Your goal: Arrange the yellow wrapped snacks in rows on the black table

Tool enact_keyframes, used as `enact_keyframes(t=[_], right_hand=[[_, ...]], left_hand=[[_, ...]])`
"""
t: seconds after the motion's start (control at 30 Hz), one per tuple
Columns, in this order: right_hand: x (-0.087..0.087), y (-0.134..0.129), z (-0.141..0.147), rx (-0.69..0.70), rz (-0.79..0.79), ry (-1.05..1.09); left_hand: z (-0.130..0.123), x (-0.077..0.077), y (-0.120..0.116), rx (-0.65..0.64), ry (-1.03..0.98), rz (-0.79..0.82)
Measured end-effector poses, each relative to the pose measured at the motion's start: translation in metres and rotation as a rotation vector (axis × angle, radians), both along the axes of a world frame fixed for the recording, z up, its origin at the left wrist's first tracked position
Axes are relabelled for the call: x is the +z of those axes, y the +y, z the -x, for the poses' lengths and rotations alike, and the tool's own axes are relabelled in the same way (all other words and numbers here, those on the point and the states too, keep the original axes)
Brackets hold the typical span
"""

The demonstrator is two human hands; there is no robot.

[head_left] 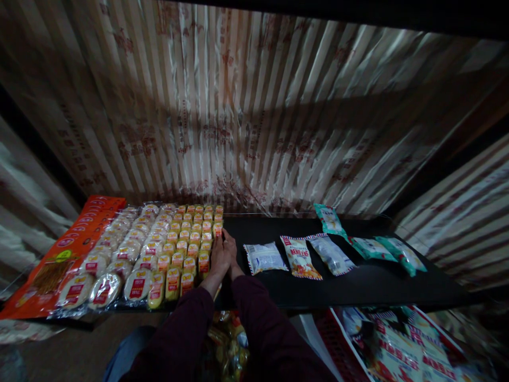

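Note:
My left hand (219,258) lies along the right edge of the small yellow wrapped cakes (182,247), its fingers stretched forward and touching the end row. Right beside it, my right hand (230,248) presses close, fingers also reaching forward near the same row. The fingertips partly overlap, so their exact contact is hard to see. The yellow cakes stand in tight rows with red-and-orange labels. To their left are rows of round white wrapped cakes (105,291), and farther left lies a large orange snack bag (51,270).
All of this rests on a black shelf (254,291). On its right side lie a red-and-white snack bag (301,258), white bags (265,258) and green bags (401,254). Below stands a red crate (338,337) of bags. Striped sheeting (238,116) hangs behind.

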State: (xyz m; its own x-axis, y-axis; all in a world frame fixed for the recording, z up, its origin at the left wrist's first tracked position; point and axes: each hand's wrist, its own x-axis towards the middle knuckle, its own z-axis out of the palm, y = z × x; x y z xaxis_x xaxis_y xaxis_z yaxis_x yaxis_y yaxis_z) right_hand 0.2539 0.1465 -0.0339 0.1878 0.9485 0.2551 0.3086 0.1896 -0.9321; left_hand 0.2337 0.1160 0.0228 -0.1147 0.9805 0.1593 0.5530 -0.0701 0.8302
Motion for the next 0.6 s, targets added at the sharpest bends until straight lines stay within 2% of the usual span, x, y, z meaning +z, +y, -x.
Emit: enact_keyframes(t=[0.2,0.43,0.6], right_hand=[[-0.011,0.002,0.001,-0.016,0.011,-0.025],[-0.02,0.005,-0.004,-0.029,0.016,-0.044],[-0.025,-0.008,-0.013,-0.026,0.024,-0.039]], left_hand=[[0.009,-0.001,-0.006,0.038,-0.034,0.049],[-0.007,-0.008,-0.001,0.034,-0.06,0.071],[-0.016,-0.015,-0.002,0.022,-0.073,0.092]])
